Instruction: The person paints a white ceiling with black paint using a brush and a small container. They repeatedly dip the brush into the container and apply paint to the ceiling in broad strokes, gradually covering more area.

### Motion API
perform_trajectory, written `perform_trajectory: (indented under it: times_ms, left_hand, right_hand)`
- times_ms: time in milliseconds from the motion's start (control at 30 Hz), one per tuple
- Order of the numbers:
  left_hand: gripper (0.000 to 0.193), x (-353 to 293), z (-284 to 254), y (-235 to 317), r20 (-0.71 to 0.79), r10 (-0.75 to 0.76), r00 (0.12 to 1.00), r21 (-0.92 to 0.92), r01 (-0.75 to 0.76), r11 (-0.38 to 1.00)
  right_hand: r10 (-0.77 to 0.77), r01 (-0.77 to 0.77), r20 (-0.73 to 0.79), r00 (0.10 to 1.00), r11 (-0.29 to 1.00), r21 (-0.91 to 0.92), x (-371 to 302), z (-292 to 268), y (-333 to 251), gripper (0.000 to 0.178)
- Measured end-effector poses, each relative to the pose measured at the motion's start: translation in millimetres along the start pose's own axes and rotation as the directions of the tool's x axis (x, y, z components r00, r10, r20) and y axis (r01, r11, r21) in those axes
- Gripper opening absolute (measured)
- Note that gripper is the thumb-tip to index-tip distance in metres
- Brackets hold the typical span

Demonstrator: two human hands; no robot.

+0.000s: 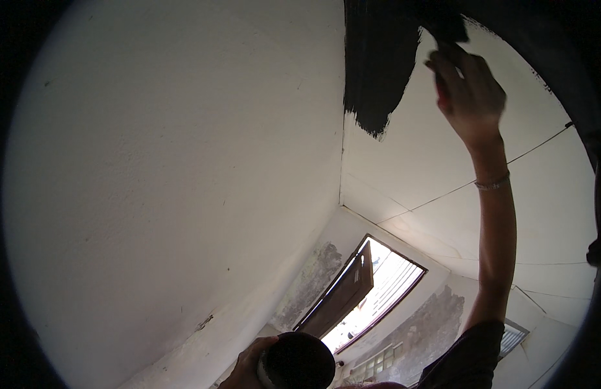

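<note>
The right hand is up at the ceiling, fingers curled around what looks like the handle of a brush. The hand is blurred, so I can't make out the grip exactly. From where I stand, the relation that counts is this: the brush's dark head lies just beyond the fingertips, up and slightly left, its long axis roughly following the raised forearm. It overlaps the edge of the black patch, though contact is hard to confirm. Bare pale ceiling lies on the hand's other side.

Far below, well apart from the brush, the left hand is clasped around the side of a round container with a black circular face; the right hand is the nearer to the patch. Farther out are the big pale wall and a window with its brown shutter ajar.
</note>
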State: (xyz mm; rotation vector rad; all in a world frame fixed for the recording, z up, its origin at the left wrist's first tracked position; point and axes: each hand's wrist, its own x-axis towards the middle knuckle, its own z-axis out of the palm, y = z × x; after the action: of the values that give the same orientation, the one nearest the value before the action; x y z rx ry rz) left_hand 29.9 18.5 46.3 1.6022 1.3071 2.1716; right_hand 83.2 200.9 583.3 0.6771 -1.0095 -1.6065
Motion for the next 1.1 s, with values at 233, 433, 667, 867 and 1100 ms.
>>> perform_trajectory:
  times_ms: [233,433,667,867,1100]
  left_hand:
    - [0.136,11,-12,11,0.022,0.236,0.972,-0.064,-0.234,0.970]
    - [0.137,6,-4,-7,0.050,0.229,0.972,-0.107,-0.223,0.969]
    - [0.137,5,6,-5,0.050,0.068,0.996,-0.074,-0.065,0.995]
    - [0.137,-8,4,7,0.077,-0.334,0.939,-0.116,0.341,0.933]
    - [0.138,8,5,-3,0.061,0.207,0.976,-0.125,-0.199,0.972]
  right_hand:
    - [0.199,-0.200,-0.034,0.979,0.979,-0.040,-34,-52,0,0.047]
    - [0.033,-0.028,-0.032,0.999,0.989,0.142,10,-12,-6,0.030]
    - [0.135,-0.136,0.045,0.990,0.990,0.038,-19,-43,27,0.040]
    - [0.239,-0.241,-0.033,0.970,0.967,-0.081,-42,-81,18,0.028]
    - [0.041,-0.041,0.007,0.999,0.994,0.104,-11,-40,22,0.039]
